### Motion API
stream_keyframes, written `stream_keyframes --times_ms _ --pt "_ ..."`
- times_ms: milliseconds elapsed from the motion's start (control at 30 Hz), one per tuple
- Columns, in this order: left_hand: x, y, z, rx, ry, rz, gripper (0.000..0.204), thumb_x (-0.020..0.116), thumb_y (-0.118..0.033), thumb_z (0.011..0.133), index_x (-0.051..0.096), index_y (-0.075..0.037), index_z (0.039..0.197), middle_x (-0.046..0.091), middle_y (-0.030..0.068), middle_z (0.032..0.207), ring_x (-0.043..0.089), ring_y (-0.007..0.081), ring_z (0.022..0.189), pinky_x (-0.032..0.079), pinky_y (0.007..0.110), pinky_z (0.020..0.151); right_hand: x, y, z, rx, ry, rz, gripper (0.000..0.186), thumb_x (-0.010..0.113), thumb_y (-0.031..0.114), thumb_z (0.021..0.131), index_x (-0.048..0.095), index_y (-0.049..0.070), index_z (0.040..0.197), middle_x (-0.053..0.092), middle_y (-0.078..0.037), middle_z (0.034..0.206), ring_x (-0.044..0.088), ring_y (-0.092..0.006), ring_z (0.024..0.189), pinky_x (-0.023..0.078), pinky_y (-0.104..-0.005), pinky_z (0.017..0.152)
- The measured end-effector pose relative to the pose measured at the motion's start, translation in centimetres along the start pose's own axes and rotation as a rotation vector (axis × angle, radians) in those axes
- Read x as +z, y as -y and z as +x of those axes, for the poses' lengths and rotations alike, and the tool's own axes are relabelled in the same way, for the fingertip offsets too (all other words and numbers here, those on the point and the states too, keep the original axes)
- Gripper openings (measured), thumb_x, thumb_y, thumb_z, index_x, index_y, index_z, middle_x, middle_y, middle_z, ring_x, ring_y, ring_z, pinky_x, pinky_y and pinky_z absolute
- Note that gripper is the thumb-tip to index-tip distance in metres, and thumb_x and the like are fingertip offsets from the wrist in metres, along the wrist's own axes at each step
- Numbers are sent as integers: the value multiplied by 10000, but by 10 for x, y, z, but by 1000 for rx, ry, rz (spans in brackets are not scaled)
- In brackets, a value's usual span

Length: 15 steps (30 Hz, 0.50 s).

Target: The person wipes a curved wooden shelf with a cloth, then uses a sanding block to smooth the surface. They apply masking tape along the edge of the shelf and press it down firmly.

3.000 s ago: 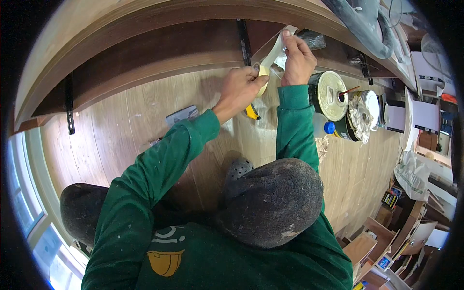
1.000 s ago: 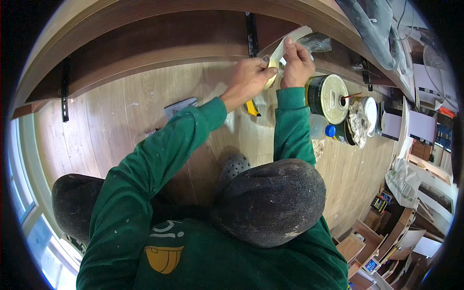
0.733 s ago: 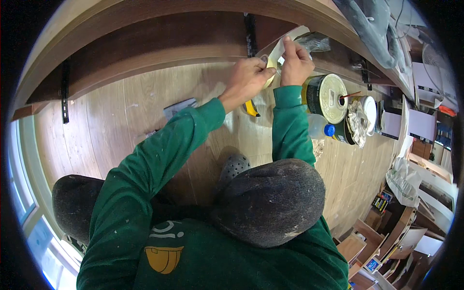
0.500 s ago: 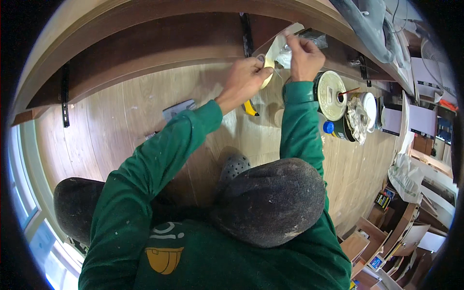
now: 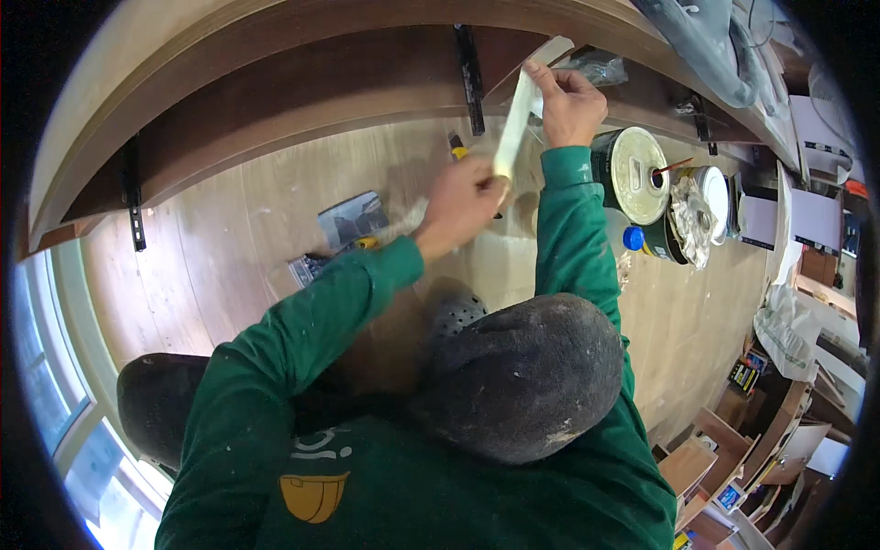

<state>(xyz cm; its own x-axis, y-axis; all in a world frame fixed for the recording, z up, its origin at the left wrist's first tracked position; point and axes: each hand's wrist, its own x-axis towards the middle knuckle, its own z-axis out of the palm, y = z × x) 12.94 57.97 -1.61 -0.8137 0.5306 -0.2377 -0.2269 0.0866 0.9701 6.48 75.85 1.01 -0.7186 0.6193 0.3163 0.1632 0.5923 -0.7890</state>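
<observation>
One hand (image 5: 458, 203) (the left, blurred) holds pale tape (image 5: 515, 124).

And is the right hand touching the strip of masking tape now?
Touching. The head view shows it: the right hand has its fingers closed on the upper part of the strip of masking tape, with no gap showing.

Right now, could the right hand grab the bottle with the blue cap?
Probably not straight away: the right hand pinches a pale tape strip. The bottle is close beside the right sleeve, though.
</observation>
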Motion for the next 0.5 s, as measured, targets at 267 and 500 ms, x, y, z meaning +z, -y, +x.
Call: stream_keyframes --times_ms 267,500 --pt "-18 67 -54 -58 -161 355 338 657 -254 878 637 48 1028 689 132 951 690 262 760 517 358 695 17 -24 -23 187 106 323 380 795 346 792 724 -17 879 660 -24 728 567 -97 657 466 -246 615" --pt "-27 53 -32 -138 -62 90 362 694 -192 839 592 6 1124 704 144 945 699 246 797 525 342 713 42 -52 -76 362 124 641 270 757 230 839 716 -31 894 640 -1 729 522 -65 629 424 -219 582"
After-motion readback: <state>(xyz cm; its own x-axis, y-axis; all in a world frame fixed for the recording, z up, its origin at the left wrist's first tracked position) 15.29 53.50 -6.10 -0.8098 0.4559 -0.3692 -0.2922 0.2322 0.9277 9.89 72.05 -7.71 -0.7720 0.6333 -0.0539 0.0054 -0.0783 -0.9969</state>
